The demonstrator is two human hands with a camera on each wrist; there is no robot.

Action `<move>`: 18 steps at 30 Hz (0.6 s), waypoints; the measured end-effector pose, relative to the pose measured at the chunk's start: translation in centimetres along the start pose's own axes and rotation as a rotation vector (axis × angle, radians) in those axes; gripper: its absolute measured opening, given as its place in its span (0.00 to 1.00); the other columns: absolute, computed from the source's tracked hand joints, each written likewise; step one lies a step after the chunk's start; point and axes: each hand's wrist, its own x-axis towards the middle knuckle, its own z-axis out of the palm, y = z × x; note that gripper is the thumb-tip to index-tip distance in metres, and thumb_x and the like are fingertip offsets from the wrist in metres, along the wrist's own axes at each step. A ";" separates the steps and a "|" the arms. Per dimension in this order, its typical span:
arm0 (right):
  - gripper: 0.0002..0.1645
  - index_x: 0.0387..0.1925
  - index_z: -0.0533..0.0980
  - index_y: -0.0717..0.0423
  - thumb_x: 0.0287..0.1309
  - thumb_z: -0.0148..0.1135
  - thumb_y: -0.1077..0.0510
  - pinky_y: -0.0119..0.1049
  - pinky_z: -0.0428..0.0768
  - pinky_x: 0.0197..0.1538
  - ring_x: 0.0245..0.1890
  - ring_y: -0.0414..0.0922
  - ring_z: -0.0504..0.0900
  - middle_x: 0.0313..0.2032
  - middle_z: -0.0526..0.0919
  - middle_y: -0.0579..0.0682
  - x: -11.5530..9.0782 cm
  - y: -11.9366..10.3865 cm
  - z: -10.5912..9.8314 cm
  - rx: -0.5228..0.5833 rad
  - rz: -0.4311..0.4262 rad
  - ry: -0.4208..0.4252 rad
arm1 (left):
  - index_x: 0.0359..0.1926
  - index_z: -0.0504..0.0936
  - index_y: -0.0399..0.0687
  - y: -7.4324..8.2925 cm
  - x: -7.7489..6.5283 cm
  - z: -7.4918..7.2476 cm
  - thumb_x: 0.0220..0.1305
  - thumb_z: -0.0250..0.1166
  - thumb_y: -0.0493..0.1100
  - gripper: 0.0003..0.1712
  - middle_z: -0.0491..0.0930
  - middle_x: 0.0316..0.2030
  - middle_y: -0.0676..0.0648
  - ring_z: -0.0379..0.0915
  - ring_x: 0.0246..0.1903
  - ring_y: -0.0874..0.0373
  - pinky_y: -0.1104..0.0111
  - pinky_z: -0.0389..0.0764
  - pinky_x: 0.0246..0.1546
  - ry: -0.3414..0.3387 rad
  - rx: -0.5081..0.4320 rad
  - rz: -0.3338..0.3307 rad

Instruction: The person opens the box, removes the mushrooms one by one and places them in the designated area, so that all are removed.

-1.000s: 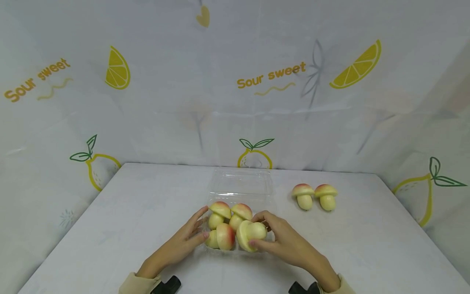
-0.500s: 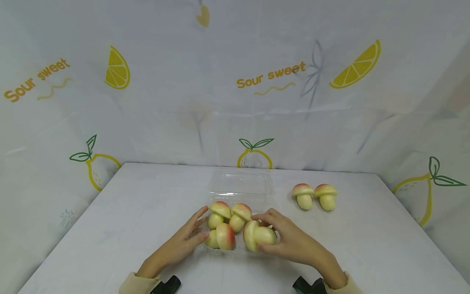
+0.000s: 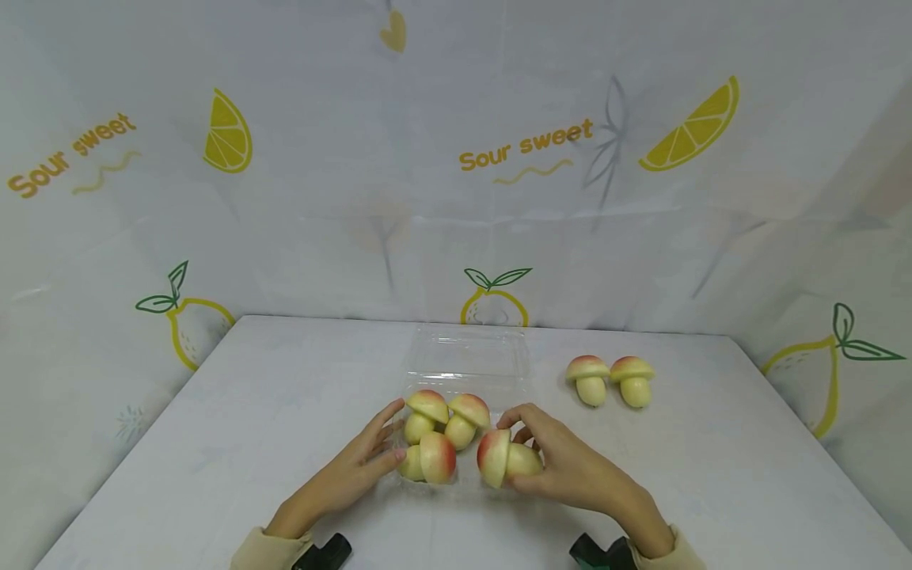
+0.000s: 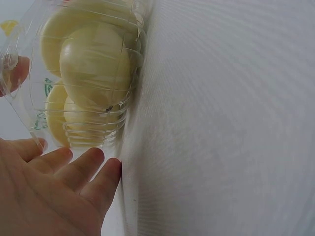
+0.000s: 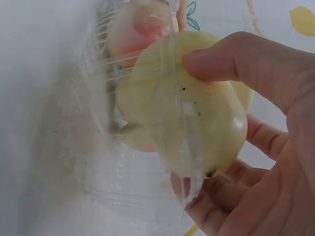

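Note:
In the head view my right hand grips a toy mushroom at the right end of a clear plastic box. Its red-tinged cap points left and its pale stem lies toward my palm. In the right wrist view my thumb presses the mushroom from one side, other fingers behind it, and it overlaps the box's rim. Three more mushrooms lie in the box. My left hand steadies the box's left side, with fairly straight fingers along the ribbed wall and the thumb near the rim.
Hinged open, the box's clear lid lies behind it on the white table. Two more mushrooms, a left one and a right one, stand side by side at the back right. A lemon-print cloth hangs behind the table.
My right hand has shifted slightly right with its mushroom and turned it, so that the red cap shows on the left. The left hand and the other mushrooms have stayed put.

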 end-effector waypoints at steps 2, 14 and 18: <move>0.29 0.51 0.70 0.46 0.48 0.75 0.57 0.29 0.78 0.46 0.45 0.36 0.79 0.51 0.78 0.41 0.0 0.0 -0.1 0.006 0.008 -0.008 | 0.80 0.42 0.52 0.0 0.0 0.0 0.76 0.53 0.50 0.41 0.44 0.79 0.42 0.51 0.75 0.36 0.40 0.59 0.71 -0.002 0.000 0.000; 0.33 0.54 0.74 0.45 0.43 0.74 0.63 0.29 0.78 0.45 0.42 0.34 0.74 0.47 0.74 0.41 0.2 0.2 0.0 -0.091 -0.077 0.050 | 0.79 0.42 0.51 0.1 0.0 0.0 0.76 0.53 0.50 0.41 0.43 0.79 0.42 0.50 0.75 0.35 0.39 0.57 0.71 -0.011 -0.014 0.001; 0.32 0.53 0.72 0.45 0.44 0.74 0.64 0.29 0.79 0.45 0.41 0.35 0.76 0.47 0.77 0.41 0.3 0.4 -0.3 -0.052 -0.078 0.066 | 0.79 0.43 0.52 0.1 0.0 0.0 0.76 0.53 0.50 0.41 0.44 0.79 0.43 0.49 0.75 0.35 0.39 0.57 0.71 -0.009 -0.017 -0.008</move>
